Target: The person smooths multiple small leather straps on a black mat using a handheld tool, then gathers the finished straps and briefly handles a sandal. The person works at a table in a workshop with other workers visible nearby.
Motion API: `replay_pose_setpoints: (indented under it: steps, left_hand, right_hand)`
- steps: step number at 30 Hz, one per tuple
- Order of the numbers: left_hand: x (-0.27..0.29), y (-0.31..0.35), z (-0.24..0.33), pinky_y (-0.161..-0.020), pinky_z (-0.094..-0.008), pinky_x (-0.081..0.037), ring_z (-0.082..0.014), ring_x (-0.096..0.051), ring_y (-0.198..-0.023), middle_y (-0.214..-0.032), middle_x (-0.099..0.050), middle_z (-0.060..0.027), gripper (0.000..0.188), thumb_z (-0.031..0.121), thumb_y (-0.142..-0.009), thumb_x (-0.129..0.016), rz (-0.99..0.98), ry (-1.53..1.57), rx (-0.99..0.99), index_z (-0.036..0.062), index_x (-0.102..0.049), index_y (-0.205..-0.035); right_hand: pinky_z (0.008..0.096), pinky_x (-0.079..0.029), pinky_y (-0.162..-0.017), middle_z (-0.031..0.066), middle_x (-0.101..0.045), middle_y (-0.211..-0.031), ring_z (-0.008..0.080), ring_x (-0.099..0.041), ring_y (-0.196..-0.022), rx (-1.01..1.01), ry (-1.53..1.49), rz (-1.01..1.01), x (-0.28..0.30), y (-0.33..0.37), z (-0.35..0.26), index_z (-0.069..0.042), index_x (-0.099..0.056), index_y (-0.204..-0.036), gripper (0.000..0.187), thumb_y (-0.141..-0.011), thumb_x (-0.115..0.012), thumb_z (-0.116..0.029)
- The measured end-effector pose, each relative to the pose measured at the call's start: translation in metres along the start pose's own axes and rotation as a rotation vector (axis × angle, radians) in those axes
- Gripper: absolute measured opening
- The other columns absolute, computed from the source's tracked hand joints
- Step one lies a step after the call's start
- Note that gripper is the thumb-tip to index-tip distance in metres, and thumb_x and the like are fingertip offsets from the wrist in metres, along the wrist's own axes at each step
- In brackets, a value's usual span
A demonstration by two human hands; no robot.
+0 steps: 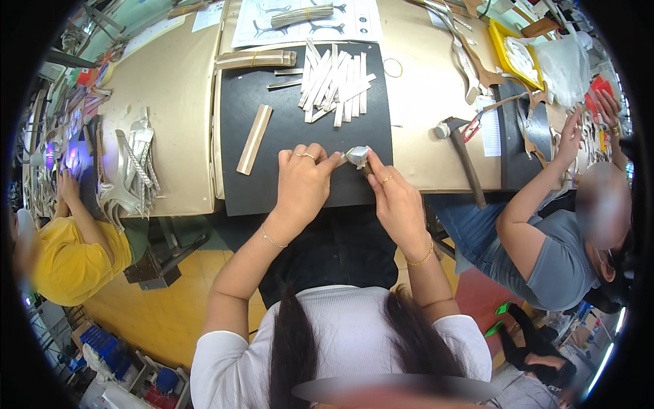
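Observation:
My left hand (303, 180) is closed in a pinch on the end of a thin pale strip (342, 160), over the near part of a black mat (272, 194). From the right, my right hand (398, 204) grips a hammer with a blocky grey head (357, 156); its brown handle is mostly hidden by my fingers. The hammer head is right beside the strip's end. Farther back on the mat lies a loose pile of pale strips (334, 82). A wider, two-toned strip (255, 140) lies alone to the left. A banded bundle of strips (255, 59) rests behind it.
Another hammer (463, 163) lies on the right, its handle over the table edge. A drawing sheet (248, 27) carries a second bundle (302, 15). A rubber band (393, 67) and a yellow tray (497, 37) are to the right. One person sits on each side.

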State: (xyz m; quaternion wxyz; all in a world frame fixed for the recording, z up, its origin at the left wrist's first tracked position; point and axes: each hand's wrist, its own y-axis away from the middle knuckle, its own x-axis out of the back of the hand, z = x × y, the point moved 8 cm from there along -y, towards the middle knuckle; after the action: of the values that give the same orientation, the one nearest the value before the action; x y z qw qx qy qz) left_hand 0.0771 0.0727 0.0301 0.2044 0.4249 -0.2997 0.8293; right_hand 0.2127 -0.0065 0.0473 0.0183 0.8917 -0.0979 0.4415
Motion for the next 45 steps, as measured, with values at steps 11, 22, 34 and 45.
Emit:
replay_pose_setpoints:
  steps: [11, 22, 34, 45]
  left_hand:
    - [-0.001, 0.003, 0.017, -0.082, -0.0388, -0.036, -0.0168, -0.056, -0.084, -0.089, -0.058, -0.0004, 0.024, 0.013, -0.087, -0.068, -0.059, -0.286, -0.270, 0.0086, -0.074, -0.110]
    - [-0.001, 0.002, 0.023, -0.085, -0.0386, -0.036, -0.0165, -0.056, -0.085, -0.088, -0.056, -0.0020, 0.029, 0.011, -0.087, -0.062, -0.104, -0.343, -0.326, 0.0050, -0.070, -0.114]
    - [0.002, -0.003, -0.003, -0.082, -0.0386, -0.032, -0.0179, -0.055, -0.085, -0.087, -0.058, 0.0013, 0.022, 0.023, -0.080, -0.080, -0.068, 0.017, -0.051, 0.0137, -0.076, -0.100]
    - [-0.004, -0.008, -0.012, -0.083, -0.0377, -0.031, -0.0186, -0.057, -0.084, -0.080, -0.060, 0.0018, 0.016, 0.020, -0.076, -0.085, -0.024, 0.122, 0.028, 0.0100, -0.076, -0.083]
  right_hand:
    - [0.0444, -0.053, -0.065, 0.0114, -0.064, -0.091, 0.0349, -0.065, -0.074, 0.054, 0.006, 0.050, 0.005, -0.005, -0.007, -0.013, -0.052, -0.148, 0.050, -0.098, -0.060, -0.009]
    - [0.0415, -0.053, -0.063, 0.0090, -0.064, -0.090, 0.0315, -0.065, -0.070, 0.063, 0.127, 0.027, 0.002, -0.014, -0.015, -0.015, -0.054, -0.147, 0.051, -0.097, -0.061, -0.008]
    - [0.0408, -0.053, -0.058, 0.0093, -0.062, -0.085, 0.0319, -0.065, -0.064, 0.057, 0.142, -0.016, -0.004, -0.015, -0.015, -0.016, -0.057, -0.145, 0.045, -0.100, -0.059, -0.015]
    - [0.0427, -0.052, -0.062, 0.0104, -0.062, -0.086, 0.0327, -0.064, -0.070, 0.058, 0.022, 0.052, 0.003, -0.008, -0.009, -0.014, -0.054, -0.147, 0.051, -0.097, -0.062, -0.008]
